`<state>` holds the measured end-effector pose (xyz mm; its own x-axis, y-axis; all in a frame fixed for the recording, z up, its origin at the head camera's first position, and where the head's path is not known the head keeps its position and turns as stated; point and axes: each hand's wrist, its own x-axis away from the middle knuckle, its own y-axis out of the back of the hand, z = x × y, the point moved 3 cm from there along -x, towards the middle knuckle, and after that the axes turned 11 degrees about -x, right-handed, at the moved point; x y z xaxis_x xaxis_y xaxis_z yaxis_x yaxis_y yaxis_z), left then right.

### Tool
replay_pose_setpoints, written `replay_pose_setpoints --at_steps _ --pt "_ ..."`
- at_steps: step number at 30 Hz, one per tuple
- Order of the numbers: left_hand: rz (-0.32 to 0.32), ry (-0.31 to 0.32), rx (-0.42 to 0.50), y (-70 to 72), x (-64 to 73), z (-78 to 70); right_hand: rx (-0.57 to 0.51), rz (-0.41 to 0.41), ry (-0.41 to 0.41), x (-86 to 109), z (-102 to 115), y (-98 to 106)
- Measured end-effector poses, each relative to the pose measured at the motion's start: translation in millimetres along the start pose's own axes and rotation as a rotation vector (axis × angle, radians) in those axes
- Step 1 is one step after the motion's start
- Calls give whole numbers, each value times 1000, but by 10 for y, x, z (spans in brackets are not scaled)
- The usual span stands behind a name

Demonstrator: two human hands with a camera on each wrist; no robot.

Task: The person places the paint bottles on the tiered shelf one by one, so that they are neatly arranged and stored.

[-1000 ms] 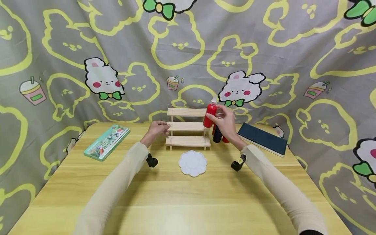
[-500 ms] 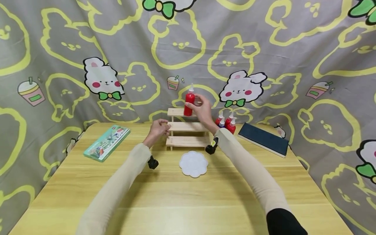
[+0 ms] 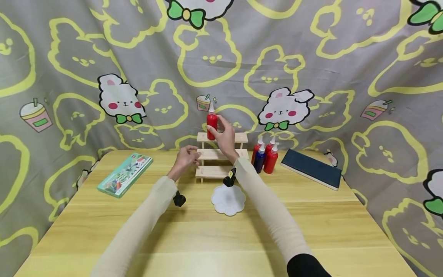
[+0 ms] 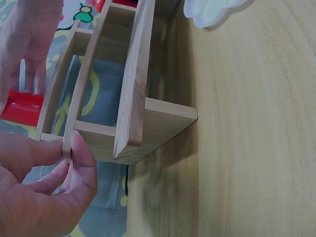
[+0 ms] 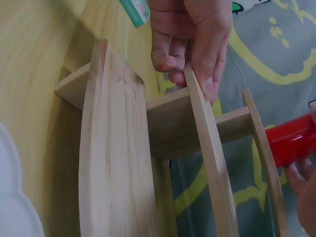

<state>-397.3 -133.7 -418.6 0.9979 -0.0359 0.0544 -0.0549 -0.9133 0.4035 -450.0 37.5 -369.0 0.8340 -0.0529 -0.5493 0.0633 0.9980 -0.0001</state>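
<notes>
"Right hand?"
"Grasping a red bottle — upright, at the left end of the wooden stand's top tier."
"Left hand?"
"Pinching the middle tier's left end."
"Nearby?"
"Three red bottles, one blue bottle right of the stand — white dish in front."
</notes>
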Motion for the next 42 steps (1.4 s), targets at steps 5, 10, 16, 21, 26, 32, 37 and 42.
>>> replay_pose_setpoints --at_steps 5,10,16,21,26,32,37,42 --pt "12 -3 0 -21 41 19 19 1 -6 55 -21 23" --pt "17 -23 -45 25 48 -37 13 1 -16 40 -36 20" --pt "-13 -34 -98 163 54 -74 17 73 -85 51 -12 -67" --pt "1 -19 -55 80 20 -76 -18 103 -132 123 -9 88" --pt "14 -2 -24 6 13 -82 -94 100 -112 181 120 386" --pt "16 -21 -33 16 17 -70 -62 116 -66 252 303 763" --pt "15 -29 -38 30 -3 -48 70 112 52 332 440 1118" --pt "19 -48 -39 40 13 -54 250 45 256 426 528 1549"
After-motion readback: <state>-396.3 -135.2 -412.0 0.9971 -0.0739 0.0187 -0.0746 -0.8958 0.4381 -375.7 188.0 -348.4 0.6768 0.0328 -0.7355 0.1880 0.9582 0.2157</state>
